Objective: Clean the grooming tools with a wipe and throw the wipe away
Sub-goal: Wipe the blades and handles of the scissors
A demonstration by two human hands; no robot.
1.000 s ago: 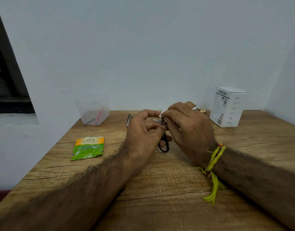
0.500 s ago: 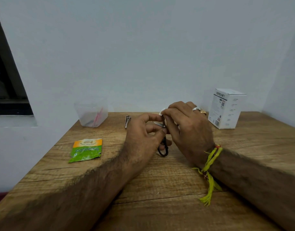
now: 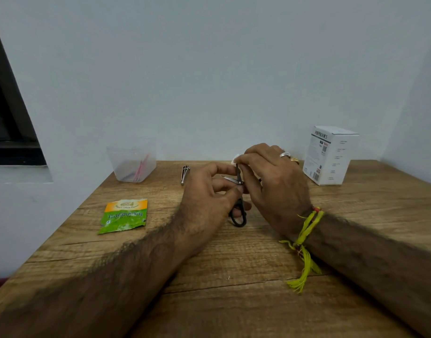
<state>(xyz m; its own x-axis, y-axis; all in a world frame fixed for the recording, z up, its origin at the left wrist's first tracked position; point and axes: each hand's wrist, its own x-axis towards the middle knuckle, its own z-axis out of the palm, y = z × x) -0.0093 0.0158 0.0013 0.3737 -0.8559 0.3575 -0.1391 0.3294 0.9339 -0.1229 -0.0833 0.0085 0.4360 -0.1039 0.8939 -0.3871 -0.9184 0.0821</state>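
1. The wooden bench (image 3: 234, 301) filled the lower frame.
2. At centre, the left hand (image 3: 207, 198) gripped small black-handled scissors (image 3: 239, 213), blades up.
3. The right hand (image 3: 270, 181) pinched a white wipe (image 3: 234, 159) around one blade.
4. A nail clipper (image 3: 185, 174) lay left of them.

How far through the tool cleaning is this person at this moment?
Midway, by the look of it. In hand: the left hand holds the small scissors blades open, while the right hand pinches a white wipe on one blade. The nail clipper lies untouched on the table; whether it is already cleaned cannot be told. Still left: throwing the wipe away.
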